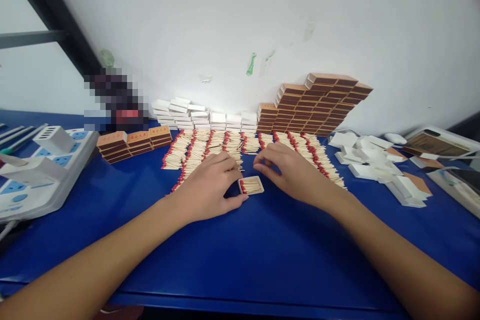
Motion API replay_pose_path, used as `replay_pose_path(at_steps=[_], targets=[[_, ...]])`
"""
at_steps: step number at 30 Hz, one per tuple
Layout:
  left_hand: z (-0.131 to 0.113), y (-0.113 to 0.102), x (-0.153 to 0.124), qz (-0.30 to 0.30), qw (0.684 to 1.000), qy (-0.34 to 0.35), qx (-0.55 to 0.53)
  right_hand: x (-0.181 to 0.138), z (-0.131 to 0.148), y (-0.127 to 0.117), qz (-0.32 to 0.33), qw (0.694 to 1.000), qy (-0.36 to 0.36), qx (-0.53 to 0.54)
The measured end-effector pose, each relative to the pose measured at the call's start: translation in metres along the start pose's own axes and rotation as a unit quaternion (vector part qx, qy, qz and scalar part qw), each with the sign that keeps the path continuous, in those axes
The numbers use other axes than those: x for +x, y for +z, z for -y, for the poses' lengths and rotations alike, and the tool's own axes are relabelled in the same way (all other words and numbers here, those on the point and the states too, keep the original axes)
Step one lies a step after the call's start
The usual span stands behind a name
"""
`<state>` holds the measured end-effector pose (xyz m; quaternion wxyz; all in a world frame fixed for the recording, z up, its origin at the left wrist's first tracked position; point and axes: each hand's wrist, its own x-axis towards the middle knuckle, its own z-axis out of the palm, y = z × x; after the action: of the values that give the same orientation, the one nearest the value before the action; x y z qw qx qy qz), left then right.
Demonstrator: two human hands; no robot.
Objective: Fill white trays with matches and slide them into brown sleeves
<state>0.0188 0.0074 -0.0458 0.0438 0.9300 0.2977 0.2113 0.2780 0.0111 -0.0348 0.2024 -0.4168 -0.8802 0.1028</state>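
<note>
My left hand [213, 182] grips a small white matchbox tray [257, 192] by its left end, fingers at the far side and thumb at the near corner. Inside the tray lie several matches [252, 185], their red heads toward my left hand. Just beyond and to the right, my right hand [287, 170] hovers with thumb and fingertips drawn together in a pinch. Whether anything is between those fingertips cannot be made out. Behind both hands, rows of loose red-headed matches [250, 143] are spread over the blue table [240, 260].
Stacked brown matchboxes [311, 110] stand against the wall, with white trays [219, 120] piled to their left. A shorter matchbox row [129, 145] sits farther left, near a power strip [71, 175]. At right lies a loose heap of white trays [369, 155] beside a phone [442, 142].
</note>
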Motion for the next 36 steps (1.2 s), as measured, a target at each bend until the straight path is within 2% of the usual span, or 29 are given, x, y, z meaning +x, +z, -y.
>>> replay_pose_path(at_steps=[3, 7, 14, 23, 36], targets=[[0.0, 0.0, 0.001, 0.003, 1.0, 0.004, 0.002, 0.011, -0.014, 0.007, -0.047, 0.997, 0.006, -0.064], [-0.001, -0.001, 0.002, 0.005, 1.0, 0.002, 0.003, 0.021, -0.026, 0.017, -0.038, 0.991, 0.002, -0.129], [-0.001, -0.001, 0.001, 0.003, 1.0, 0.005, 0.002, 0.025, -0.032, 0.021, -0.046, 0.993, 0.004, -0.107], [0.001, 0.0, 0.0, -0.005, 1.0, 0.009, 0.005, 0.034, -0.034, 0.028, -0.051, 0.987, -0.017, -0.152], [0.0, -0.001, 0.001, -0.002, 1.0, 0.007, 0.01, 0.037, -0.032, 0.025, -0.055, 0.987, -0.004, -0.148]])
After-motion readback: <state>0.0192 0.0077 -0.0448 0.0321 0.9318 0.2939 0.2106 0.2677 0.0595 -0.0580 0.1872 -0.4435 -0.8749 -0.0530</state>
